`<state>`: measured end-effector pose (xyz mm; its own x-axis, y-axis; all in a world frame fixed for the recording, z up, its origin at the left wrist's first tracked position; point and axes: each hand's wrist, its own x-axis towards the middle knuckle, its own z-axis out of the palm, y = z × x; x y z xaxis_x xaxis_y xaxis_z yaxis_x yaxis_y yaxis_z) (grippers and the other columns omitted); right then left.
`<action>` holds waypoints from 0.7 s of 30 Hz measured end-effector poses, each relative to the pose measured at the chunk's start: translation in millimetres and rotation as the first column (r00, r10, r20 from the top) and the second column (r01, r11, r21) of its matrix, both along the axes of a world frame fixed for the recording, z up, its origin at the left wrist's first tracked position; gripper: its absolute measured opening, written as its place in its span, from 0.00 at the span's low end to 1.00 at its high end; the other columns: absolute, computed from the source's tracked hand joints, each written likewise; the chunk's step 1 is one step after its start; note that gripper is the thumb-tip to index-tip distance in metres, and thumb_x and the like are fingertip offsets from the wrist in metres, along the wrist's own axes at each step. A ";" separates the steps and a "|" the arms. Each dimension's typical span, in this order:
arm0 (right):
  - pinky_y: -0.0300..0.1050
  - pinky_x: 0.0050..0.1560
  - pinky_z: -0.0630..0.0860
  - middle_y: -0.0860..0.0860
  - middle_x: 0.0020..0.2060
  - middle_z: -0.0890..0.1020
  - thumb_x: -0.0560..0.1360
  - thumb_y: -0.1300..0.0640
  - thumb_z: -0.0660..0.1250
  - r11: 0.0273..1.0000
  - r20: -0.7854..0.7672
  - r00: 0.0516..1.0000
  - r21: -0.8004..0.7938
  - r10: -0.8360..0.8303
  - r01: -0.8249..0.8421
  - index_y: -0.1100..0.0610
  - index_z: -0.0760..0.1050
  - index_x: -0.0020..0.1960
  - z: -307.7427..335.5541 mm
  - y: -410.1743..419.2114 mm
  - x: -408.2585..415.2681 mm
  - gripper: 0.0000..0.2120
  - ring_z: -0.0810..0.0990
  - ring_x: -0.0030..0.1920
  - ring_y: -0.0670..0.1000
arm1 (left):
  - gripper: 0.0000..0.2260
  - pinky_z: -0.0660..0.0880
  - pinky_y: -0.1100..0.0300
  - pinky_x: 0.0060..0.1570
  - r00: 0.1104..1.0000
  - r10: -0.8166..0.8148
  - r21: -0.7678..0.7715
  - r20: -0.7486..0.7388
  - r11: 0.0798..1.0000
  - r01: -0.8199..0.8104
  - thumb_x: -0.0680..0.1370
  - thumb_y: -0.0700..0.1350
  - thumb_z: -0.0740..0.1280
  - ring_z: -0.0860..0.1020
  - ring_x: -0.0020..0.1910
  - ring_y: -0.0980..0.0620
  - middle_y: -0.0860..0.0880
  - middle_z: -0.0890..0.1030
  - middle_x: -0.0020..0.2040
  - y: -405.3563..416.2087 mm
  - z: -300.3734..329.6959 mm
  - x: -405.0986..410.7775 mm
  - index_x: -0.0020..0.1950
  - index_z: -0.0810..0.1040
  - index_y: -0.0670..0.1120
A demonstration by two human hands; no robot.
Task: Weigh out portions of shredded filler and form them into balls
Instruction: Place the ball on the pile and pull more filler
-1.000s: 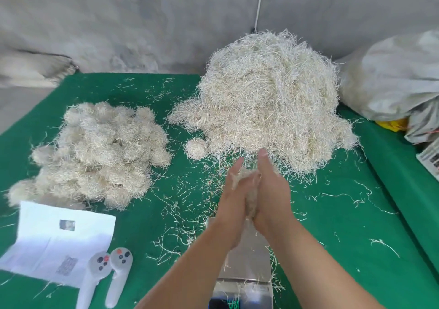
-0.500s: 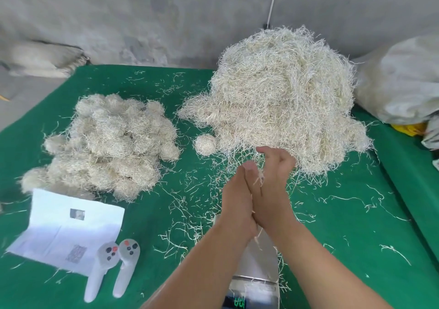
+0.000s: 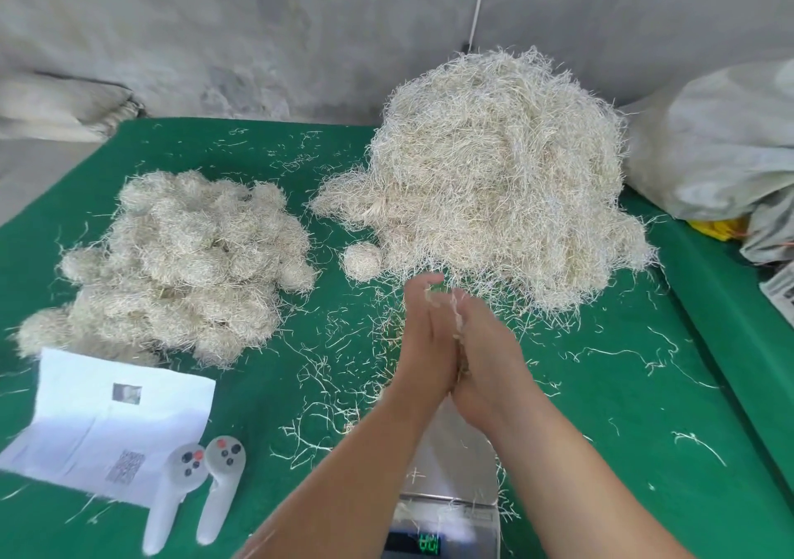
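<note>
hands: left hand [image 3: 423, 339] and right hand [image 3: 483, 350] pressed palm to palm, fingers straight, squeezing one pale wad of shredded filler [image 3: 459, 327] above the steel scale [image 3: 451, 468] | one big loose straw-coloured filler heap [image 3: 498, 176] beyond | one finished ball [image 3: 363, 261] beside it | ball pile [image 3: 180, 266] left, count unclear | two white controllers [image 3: 195, 489] | one white paper sheet [image 3: 107, 421] | green cloth table [image 3: 644, 429]

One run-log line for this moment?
step: rolling portion | left hand, right hand: palms pressed together above scale | finished balls: piled left
</note>
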<state>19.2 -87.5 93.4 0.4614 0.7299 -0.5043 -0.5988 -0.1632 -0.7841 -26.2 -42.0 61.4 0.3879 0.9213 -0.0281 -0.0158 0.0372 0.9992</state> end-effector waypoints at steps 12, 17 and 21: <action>0.50 0.38 0.81 0.55 0.36 0.83 0.76 0.35 0.69 0.985 0.173 0.970 0.051 -0.171 0.164 0.61 0.79 0.48 0.3 13.6 4.0 0.27 0.84 0.37 0.54 | 0.21 0.78 0.53 0.62 0.974 -0.038 -0.348 0.223 0.930 0.116 0.75 0.70 0.63 0.80 0.61 0.60 0.63 0.80 0.64 -18.8 13.8 -4.6 0.68 0.73 0.70; 0.54 0.51 0.75 0.48 0.43 0.78 0.82 0.40 0.59 0.992 0.835 0.546 0.113 -0.064 -0.058 0.51 0.75 0.48 -20.8 10.4 14.4 0.15 0.75 0.45 0.48 | 0.27 0.76 0.47 0.67 0.966 0.013 -0.611 0.257 0.777 0.152 0.73 0.70 0.67 0.83 0.61 0.50 0.48 0.86 0.59 -19.8 31.4 -5.7 0.63 0.84 0.54; 0.45 0.72 0.62 0.44 0.71 0.71 0.77 0.34 0.61 0.988 0.649 0.750 -0.019 0.127 -0.151 0.40 0.69 0.71 -6.0 14.9 17.1 0.24 0.67 0.74 0.44 | 0.26 0.82 0.51 0.51 0.988 0.066 -0.482 0.139 0.876 0.009 0.80 0.69 0.60 0.87 0.46 0.52 0.48 0.88 0.46 0.4 40.2 -3.1 0.50 0.85 0.49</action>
<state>36.3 -72.6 87.4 0.5610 0.8221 -0.0976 0.0808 -0.1718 -0.9818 -29.3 -41.5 101.6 0.3958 0.8192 -0.4150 -0.1687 0.5091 0.8440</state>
